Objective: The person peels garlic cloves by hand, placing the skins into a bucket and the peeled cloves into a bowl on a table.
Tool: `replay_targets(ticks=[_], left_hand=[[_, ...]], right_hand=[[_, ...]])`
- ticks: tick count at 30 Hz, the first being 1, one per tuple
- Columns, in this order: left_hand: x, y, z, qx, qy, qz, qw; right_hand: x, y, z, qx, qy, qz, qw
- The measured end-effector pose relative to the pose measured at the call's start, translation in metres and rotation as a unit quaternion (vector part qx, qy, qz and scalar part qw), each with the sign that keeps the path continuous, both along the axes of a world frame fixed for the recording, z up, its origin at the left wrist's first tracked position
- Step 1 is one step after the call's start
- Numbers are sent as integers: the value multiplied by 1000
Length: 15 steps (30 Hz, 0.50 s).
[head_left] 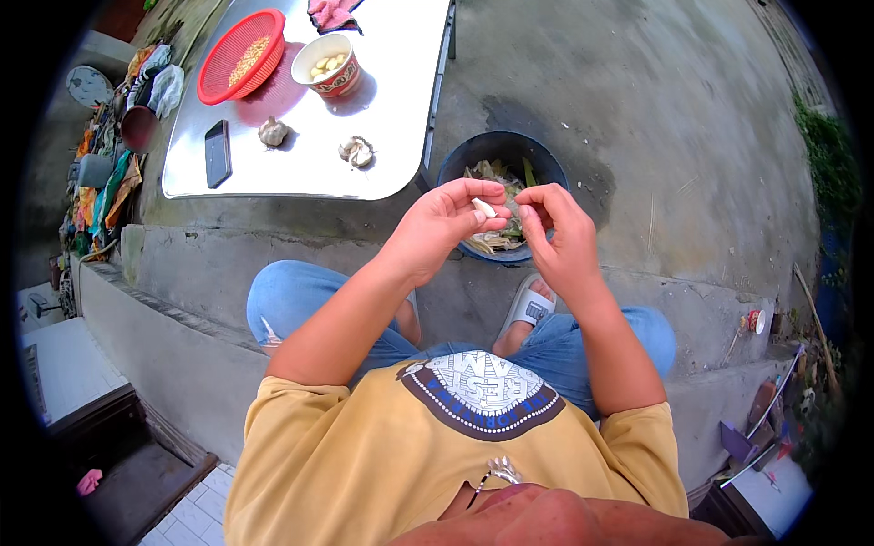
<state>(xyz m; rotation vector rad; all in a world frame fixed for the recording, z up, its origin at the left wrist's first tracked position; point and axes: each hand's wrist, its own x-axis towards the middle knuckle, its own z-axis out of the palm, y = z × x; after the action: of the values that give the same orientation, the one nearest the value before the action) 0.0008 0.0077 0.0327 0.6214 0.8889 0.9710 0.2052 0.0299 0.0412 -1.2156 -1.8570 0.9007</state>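
Observation:
Between the thumb and fingers of my left hand (pixel 444 222) is a pale garlic clove (pixel 484 207). My right hand (pixel 563 228) is close beside it, thumb and forefinger bent towards each other; whether a scrap of skin is between them cannot be made out. Both hands are above a dark blue bucket (pixel 471 151) holding husks and peelings (pixel 502 239). On the shiny metal-topped table (pixel 287 181), a whole garlic bulb (pixel 273 132) lies left of a partly broken bulb (pixel 356 151). Behind them, a red-and-white paper tub (pixel 339 80) contains peeled cloves (pixel 326 66).
A red plastic colander (pixel 212 75) with yellowish kernels, a smartphone (pixel 218 154) and a pink cloth (pixel 332 13) are also on the table. A concrete step edge (pixel 328 246) runs past my sandalled feet. Clutter (pixel 113 170) is piled at the left.

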Motion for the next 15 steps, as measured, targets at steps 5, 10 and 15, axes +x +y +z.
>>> replay_targets(ticks=[5,10,15], left_hand=[[4,-1,-5,-12,3,-7,1000],[8,-6,-9,13,28,19,999],[5,-7,-11,-32,-53,25,998]], right_hand=[[-2,1,-3,9,35,33,999],[-4,-2,-3,-2,37,37,999],[-5,-2,-3,-22,55,55,997]])
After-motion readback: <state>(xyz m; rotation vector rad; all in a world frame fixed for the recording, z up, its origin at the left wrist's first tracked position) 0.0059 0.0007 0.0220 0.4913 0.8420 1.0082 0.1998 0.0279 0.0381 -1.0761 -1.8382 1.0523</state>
